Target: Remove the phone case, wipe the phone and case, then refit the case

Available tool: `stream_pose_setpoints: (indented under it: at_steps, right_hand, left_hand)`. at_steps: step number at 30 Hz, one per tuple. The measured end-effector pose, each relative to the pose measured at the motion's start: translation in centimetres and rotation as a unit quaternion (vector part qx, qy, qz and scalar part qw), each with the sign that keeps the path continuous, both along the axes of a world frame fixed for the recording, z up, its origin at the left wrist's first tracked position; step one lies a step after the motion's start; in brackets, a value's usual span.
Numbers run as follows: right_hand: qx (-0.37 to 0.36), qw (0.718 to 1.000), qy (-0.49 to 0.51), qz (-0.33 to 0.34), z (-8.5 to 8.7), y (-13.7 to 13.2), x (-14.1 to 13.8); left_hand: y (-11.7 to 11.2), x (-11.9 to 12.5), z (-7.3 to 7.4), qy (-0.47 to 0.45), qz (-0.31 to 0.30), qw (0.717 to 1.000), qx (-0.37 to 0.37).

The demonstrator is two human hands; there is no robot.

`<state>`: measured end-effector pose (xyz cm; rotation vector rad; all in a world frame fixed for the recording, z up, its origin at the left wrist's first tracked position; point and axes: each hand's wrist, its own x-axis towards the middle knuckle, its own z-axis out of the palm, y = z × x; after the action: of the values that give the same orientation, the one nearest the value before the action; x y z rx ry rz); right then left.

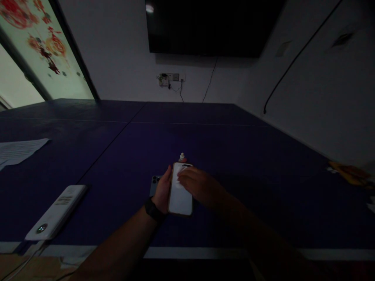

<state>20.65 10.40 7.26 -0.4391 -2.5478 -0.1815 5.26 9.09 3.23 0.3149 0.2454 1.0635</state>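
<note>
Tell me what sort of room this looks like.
Probably a meeting or games room, dimly lit. A big dark screen hangs beyond a broad blue table with white edging and thin pale lines, and printed paper lies on its left side.

The scene is dim, with the desk (pixel 249 156) sunk in deep violet shade. The strongest light enters through the patterned glass panel (pixel 43 43) beyond the desk's far left, leaving a faint sheen on the surface nearby. Above the desk's far edge, a small pale glare spots the black screen (pixel 211 27). Over the desk, the hands (pixel 202 187) look dusky, fine detail lost. Wide-angle stretching smears the things along the desk's right edge.
</note>
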Motion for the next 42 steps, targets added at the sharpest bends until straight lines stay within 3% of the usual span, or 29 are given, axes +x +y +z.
stream_pose_setpoints:
  at_steps: [2, 6, 8, 12, 16, 20, 27, 35, 42]
  right_hand:
    - [0.008, 1.0, -0.001, 0.016, -0.2, 0.0, 0.0]
    - [-0.019, 0.989, -0.064, 0.132, -0.4, -1.1, -0.2]
    - [-0.051, 0.993, -0.044, 0.099, -0.3, -1.6, -0.5]
    - [-0.148, 0.987, 0.053, -0.04, 0.0, -2.3, -1.4]
    - [-0.189, 0.982, -0.008, -0.03, -0.6, -3.9, -2.2]
    - [-0.145, 0.985, -0.095, 0.022, -0.7, -4.4, -1.5]
    - [-0.013, 0.983, -0.174, 0.055, 0.7, -2.9, 0.6]
    - [0.08, 0.975, -0.18, 0.106, 0.7, -2.3, 0.9]
    - [0.138, 0.962, -0.211, 0.105, 2.9, 2.8, 2.8]
  left_hand:
    - [0.0, 0.0, 0.1, 0.006, 0.001, 1.0, -0.001]
    - [-0.3, -0.1, 0.7, 0.044, 0.022, 0.999, 0.009]
    - [-0.4, 0.1, 0.9, 0.047, 0.031, 0.998, 0.008]
    - [-0.3, 0.2, 0.9, 0.048, 0.063, 0.997, 0.016]
    - [-0.3, -0.3, 1.0, 0.067, 0.113, 0.991, 0.031]
    - [-0.5, -0.4, 1.4, 0.071, 0.117, 0.99, 0.042]
    - [-0.5, -0.2, 1.6, 0.081, 0.103, 0.991, 0.022]
    - [-0.1, -0.6, 0.7, 0.08, -0.01, 0.997, -0.01]
    - [-0.1, -0.8, -0.2, 0.088, -0.114, 0.989, 0.023]
